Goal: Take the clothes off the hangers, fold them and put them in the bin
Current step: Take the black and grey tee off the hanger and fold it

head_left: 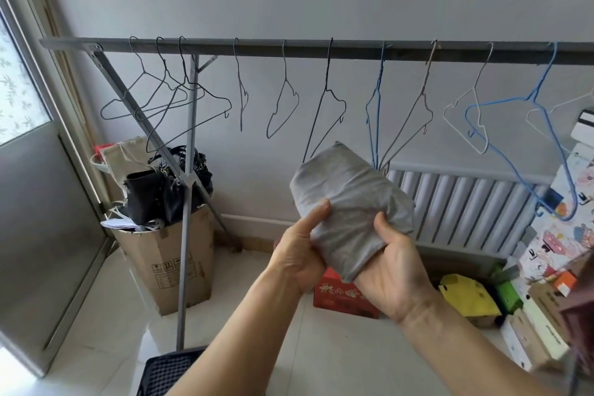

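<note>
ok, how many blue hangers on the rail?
2. One blue hanger hangs edge-on above the grey garment; the other blue hanger at the rail's right end. More may hide off-frame.

A cardboard box [167,262] stood far left — black bags [167,185] piled on top. A white radiator [463,202] lined the far wall; a red box [340,297] sat below.

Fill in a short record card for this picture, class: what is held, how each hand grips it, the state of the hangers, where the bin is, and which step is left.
held: folded grey cloth
left hand: grip on the cloth's left edge, thumb on top
right hand: grip from below and the right, thumb on top
hangers: all bare, on the rail
bin: dark mesh, bottom edge, on the floor
step left: cloth into the bin
</note>
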Demonstrator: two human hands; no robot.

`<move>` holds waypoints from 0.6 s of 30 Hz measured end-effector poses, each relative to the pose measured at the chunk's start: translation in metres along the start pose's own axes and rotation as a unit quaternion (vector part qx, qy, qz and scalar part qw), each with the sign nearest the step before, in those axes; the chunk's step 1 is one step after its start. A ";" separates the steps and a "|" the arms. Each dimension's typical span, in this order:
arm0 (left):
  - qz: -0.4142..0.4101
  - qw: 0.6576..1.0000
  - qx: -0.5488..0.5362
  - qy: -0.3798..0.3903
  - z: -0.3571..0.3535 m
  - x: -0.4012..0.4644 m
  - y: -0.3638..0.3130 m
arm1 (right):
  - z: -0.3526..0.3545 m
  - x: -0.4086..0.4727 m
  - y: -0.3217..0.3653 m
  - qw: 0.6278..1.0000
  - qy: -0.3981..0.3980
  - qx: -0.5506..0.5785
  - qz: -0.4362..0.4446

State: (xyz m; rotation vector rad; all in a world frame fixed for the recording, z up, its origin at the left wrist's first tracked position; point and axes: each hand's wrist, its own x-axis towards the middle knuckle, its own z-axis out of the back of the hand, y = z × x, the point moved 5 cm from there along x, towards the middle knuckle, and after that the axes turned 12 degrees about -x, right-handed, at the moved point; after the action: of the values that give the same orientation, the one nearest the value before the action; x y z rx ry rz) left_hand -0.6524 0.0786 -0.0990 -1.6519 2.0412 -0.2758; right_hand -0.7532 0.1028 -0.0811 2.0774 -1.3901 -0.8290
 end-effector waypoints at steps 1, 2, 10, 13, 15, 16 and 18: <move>-0.024 1.000 0.004 -0.012 -0.001 0.001 -0.001 | 0.001 0.001 -0.004 1.000 0.006 -0.002 -0.012; -0.061 0.998 0.019 -0.027 0.001 0.002 -0.005 | 0.005 0.003 -0.008 1.000 0.005 -0.013 -0.020; -0.328 0.824 0.457 0.070 -0.007 -0.009 -0.064 | 0.028 0.007 0.059 0.852 -0.185 -0.420 0.251; -0.345 0.775 0.522 0.082 -0.012 -0.009 -0.065 | -0.021 0.009 0.081 0.713 -0.075 -0.599 0.355; -0.366 0.749 0.546 0.081 -0.015 -0.011 -0.064 | -0.040 0.017 0.082 0.599 -0.047 -0.718 0.351; -0.375 0.737 0.556 0.084 -0.017 -0.012 -0.063 | -0.045 0.021 0.081 0.557 -0.046 -0.757 0.339; -0.388 0.715 0.574 0.091 -0.022 -0.017 -0.062 | -0.051 0.028 0.080 0.536 -0.033 -0.782 0.316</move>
State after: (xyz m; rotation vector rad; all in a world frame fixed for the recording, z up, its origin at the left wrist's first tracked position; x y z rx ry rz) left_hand -0.6077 0.0760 -0.0481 -1.4361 0.6658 -1.6397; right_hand -0.7581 0.0525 0.0034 0.0889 -0.6095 -1.0878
